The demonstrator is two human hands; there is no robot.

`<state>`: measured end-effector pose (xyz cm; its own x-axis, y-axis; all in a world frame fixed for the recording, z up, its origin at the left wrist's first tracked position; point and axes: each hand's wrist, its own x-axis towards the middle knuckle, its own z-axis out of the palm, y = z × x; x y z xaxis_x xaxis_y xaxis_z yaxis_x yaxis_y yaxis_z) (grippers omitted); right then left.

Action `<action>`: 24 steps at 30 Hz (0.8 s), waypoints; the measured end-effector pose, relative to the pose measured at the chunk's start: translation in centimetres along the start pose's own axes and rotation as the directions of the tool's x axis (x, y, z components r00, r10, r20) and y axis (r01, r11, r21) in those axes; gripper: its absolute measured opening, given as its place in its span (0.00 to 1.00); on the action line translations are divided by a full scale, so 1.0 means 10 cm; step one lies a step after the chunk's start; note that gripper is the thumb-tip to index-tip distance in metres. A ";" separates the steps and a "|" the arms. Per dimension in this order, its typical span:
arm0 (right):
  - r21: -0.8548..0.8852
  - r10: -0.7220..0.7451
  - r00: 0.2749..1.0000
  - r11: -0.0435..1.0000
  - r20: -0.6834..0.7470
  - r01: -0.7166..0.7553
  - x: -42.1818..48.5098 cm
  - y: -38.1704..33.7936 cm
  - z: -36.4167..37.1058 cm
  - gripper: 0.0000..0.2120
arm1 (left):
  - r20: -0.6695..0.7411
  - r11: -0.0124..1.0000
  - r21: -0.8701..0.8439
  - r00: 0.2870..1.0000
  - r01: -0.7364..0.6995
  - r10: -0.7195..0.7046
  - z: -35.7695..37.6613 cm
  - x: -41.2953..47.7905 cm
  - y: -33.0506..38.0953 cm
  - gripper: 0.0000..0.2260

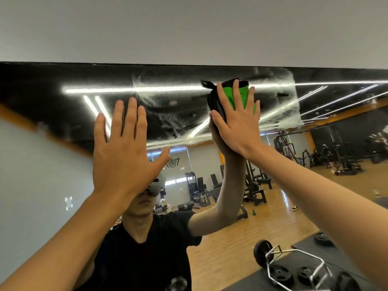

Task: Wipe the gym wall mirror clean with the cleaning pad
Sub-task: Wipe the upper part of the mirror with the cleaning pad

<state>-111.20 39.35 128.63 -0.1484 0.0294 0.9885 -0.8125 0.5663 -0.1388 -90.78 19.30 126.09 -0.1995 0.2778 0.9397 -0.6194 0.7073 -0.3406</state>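
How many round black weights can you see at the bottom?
4. One weight on the bar's end, two lying side by side inside the bar's frame, one apart on the mat, further right. The arm may hide more.

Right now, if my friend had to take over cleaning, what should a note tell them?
Right hand: fingers straight, pressing the green and black cleaning pad flat on the mirror, near its top edge.
Left hand: open, fingers spread, raised in front of the glass and holding nothing; whether it touches the mirror I cannot tell.
Done: wet, streaky wipe marks cover the upper middle of the mirror, around and left of the pad.
Left: the marks look smeary, so that patch probably needs another pass. The lower glass and both sides show no wipe marks yet.
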 end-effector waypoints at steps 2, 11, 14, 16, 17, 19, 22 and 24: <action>-0.012 0.011 1.000 1.000 0.019 -0.011 0.01 -0.01 0.00 0.32 | -0.007 1.000 -0.001 1.000 0.002 -0.002 0.00 0.00 0.00 0.44; -0.004 0.145 0.989 0.989 0.034 -0.145 0.19 0.61 -0.14 0.30 | 0.007 1.000 -0.005 1.000 0.000 0.000 0.00 0.00 -0.01 0.44; 0.019 0.172 0.985 0.985 0.011 -0.172 0.11 0.44 -0.07 0.29 | 0.010 1.000 -0.001 1.000 0.000 0.000 -0.03 -0.01 -0.01 0.43; -0.013 -0.024 0.999 1.000 0.022 0.024 -0.01 0.36 -0.03 0.29 | 0.008 1.000 -0.007 1.000 -0.002 0.002 -0.06 0.00 -0.01 0.43; -0.028 -0.111 0.993 0.993 0.041 0.113 -0.03 0.42 -0.04 0.29 | 0.013 1.000 -0.007 1.000 0.005 -0.005 -0.03 0.00 -0.01 0.43; -0.036 -0.166 0.984 0.985 0.059 0.168 0.05 0.66 -0.10 0.29 | 0.026 0.998 -0.014 0.998 0.054 -0.053 0.00 0.02 0.02 0.44; -0.029 -0.010 0.999 1.000 0.047 0.011 0.25 1.27 -0.18 0.30 | 0.025 0.978 -0.119 0.985 0.173 -0.172 -0.09 0.15 0.34 0.46; -0.020 0.098 0.994 0.995 0.039 -0.097 0.35 1.73 -0.24 0.30 | 0.003 0.978 -0.130 0.987 0.161 -0.162 -0.20 0.26 0.72 0.45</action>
<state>-124.42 51.17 129.87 -0.2490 0.0530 0.9670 -0.7827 0.5770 -0.2332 -94.25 26.37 126.01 -0.0985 0.1572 0.9826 -0.5393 0.8214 -0.1855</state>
